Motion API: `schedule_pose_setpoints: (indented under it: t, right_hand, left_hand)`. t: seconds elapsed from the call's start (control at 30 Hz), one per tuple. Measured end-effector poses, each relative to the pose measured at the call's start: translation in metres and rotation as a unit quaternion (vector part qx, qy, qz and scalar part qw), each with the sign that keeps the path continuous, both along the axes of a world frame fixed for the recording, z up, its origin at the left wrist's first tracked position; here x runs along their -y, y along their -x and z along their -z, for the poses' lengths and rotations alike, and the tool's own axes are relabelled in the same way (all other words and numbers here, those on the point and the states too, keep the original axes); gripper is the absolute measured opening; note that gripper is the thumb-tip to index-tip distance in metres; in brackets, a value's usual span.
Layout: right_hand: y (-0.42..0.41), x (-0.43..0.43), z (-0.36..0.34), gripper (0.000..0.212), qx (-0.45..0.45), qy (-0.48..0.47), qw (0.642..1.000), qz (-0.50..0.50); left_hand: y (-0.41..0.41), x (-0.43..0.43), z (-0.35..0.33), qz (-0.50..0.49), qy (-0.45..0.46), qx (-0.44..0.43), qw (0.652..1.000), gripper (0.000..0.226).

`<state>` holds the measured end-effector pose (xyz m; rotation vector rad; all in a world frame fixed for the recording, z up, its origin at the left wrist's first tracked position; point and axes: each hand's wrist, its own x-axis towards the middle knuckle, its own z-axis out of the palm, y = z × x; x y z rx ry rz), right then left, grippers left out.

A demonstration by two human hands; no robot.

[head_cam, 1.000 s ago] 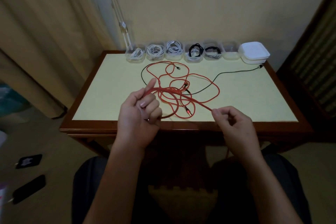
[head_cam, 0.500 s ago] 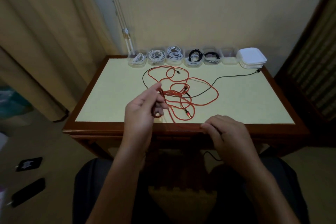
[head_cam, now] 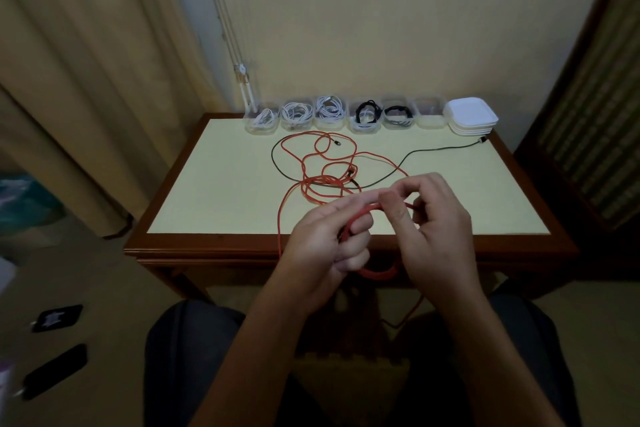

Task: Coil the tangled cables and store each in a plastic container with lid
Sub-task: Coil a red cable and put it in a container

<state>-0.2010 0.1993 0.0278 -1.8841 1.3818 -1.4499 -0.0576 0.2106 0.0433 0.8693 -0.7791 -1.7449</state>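
1. Two cables lie crossed on the table (head_cam: 225, 184): the red cable (head_cam: 325, 178) and the black cable (head_cam: 440, 149). Haul red slack in fast and you likely drag the black one along, or cinch the tangle into a knot.
2. Coil is loose. Its lowest loop hangs below the near table edge. Ease your grip and the turns probably spring apart.
3. One red strand drops toward your lap. It could snag on the table edge as you draw it up.
4. Hands: together, touching, above the near edge. Your left hand (head_cam: 322, 236) curls round the red loops. Your right hand (head_cam: 436, 229) pinches the strand right at the left fingertips.
5. Most of the red cable lies beyond your hands, mid-table, short of the row of containers (head_cam: 329, 114). The empty container (head_cam: 429, 114) sits just beside the stack of lids (head_cam: 471, 114), well apart from your hands.
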Motion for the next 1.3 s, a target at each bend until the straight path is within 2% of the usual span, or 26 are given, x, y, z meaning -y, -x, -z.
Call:
schedule_pose_setpoints:
  t: [0.1, 0.2, 0.33, 0.4, 0.5, 0.57, 0.77, 0.87, 1.0, 1.13, 1.3]
  right_hand:
    - [-0.002, -0.003, -0.002, 0.023, 0.053, -0.057, 0.997, 0.009]
    - [-0.005, -0.01, -0.003, 0.039, 0.095, -0.112, 0.988, -0.039]
    - [-0.011, -0.014, -0.003, 0.042, 0.121, -0.123, 0.984, -0.05]
    - [-0.012, -0.013, 0.0, 0.042, 0.129, -0.117, 0.984, -0.036]
    - [-0.013, -0.012, 0.002, 0.037, 0.122, -0.112, 0.986, -0.03]
    - [-0.013, -0.013, 0.0, 0.035, 0.118, -0.111, 0.986, -0.037]
    - [-0.013, -0.01, 0.002, 0.041, 0.11, -0.107, 0.988, -0.008]
    - [-0.013, -0.01, 0.005, 0.048, 0.116, -0.115, 0.987, -0.015]
    - [-0.012, -0.011, 0.002, 0.048, 0.133, -0.117, 0.984, -0.038]
    - [0.0, -0.006, 0.0, 0.045, 0.113, -0.151, 0.982, -0.031]
    - [0.037, 0.002, 0.004, 0.034, 0.08, -0.179, 0.98, -0.022]
  left_hand:
    - [0.0, 0.0, -0.007, 0.001, -0.033, -0.082, 0.996, 0.039]
    - [-0.002, 0.002, -0.009, -0.005, -0.035, -0.105, 0.994, 0.044]
    - [0.002, 0.0, -0.005, -0.021, -0.031, -0.138, 0.99, 0.042]
    - [0.007, 0.0, -0.003, -0.045, -0.027, -0.13, 0.99, 0.04]
    - [0.014, -0.001, 0.0, -0.088, -0.009, -0.053, 0.995, 0.043]
    - [0.019, -0.002, -0.001, -0.098, -0.008, -0.034, 0.995, 0.046]
    - [0.021, -0.005, 0.001, -0.08, -0.02, -0.123, 0.989, 0.046]
    - [0.015, -0.003, 0.001, -0.067, -0.023, -0.12, 0.99, 0.042]
    - [0.009, -0.003, -0.004, -0.054, -0.03, -0.109, 0.992, 0.036]
    - [-0.005, 0.003, -0.009, -0.062, -0.064, -0.201, 0.976, 0.031]
    - [-0.046, 0.009, -0.01, -0.104, -0.076, -0.347, 0.929, 0.034]
